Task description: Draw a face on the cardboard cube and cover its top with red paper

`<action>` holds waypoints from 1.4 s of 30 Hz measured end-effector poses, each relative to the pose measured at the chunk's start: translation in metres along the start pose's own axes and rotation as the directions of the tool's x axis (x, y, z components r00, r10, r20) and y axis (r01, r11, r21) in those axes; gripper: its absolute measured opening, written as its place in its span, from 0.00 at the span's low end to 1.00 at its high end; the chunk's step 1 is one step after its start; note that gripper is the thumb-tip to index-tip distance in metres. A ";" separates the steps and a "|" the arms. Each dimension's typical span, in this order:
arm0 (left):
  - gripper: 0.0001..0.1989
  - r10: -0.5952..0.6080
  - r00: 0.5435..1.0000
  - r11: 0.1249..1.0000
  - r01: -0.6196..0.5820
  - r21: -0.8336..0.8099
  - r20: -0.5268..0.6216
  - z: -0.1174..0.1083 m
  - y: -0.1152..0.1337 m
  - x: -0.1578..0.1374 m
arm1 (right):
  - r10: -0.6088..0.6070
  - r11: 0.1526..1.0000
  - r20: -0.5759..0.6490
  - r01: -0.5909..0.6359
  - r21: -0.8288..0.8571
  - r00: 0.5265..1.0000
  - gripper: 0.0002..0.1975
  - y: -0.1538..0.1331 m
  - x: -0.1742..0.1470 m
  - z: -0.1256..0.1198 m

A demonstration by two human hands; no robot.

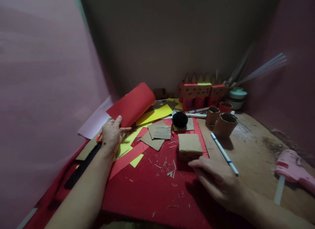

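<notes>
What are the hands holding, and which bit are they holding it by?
The left hand holds the red paper by its near edge. The right hand seems to hold nothing; its fingertips are beside the cardboard block.

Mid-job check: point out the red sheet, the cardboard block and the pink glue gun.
Red sheet [133,103]: head view, middle of its raised face.
Cardboard block [190,143]: head view, top face.
Pink glue gun [291,170]: head view, its body.

Dim light, grey back wall, pale pink left wall, darker pink right wall, brown tabletop
</notes>
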State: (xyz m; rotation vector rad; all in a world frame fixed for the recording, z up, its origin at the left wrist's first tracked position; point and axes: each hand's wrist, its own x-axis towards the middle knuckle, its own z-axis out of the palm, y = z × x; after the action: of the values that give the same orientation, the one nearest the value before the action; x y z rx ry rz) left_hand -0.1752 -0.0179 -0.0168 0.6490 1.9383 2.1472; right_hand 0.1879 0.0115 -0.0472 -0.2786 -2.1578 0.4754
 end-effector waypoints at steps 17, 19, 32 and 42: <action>0.11 0.093 0.663 0.793 -0.501 0.347 0.743 -0.012 -0.012 -0.003 | 0.061 0.998 0.004 -0.061 -0.026 0.998 0.10 0.000 0.004 0.005; 0.09 0.095 0.595 0.741 -0.577 0.342 0.798 -0.013 -0.013 -0.001 | 0.072 0.997 0.024 -0.072 -0.033 0.997 0.11 0.000 0.005 0.005; 0.13 0.334 0.707 0.483 -0.697 0.531 0.624 -0.014 -0.020 0.006 | 0.053 0.997 0.031 -0.051 -0.062 0.998 0.11 0.006 0.003 0.008; 0.15 0.254 0.868 0.684 -0.473 0.556 0.426 -0.012 -0.015 0.008 | -0.040 0.990 0.055 0.047 -0.132 0.998 0.13 0.023 0.004 0.011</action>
State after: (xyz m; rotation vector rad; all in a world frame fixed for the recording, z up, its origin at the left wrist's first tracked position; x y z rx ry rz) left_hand -0.1899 -0.0234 -0.0304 1.5224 2.5019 1.3236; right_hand 0.1771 0.0309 -0.0599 -0.2953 -2.2462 0.3180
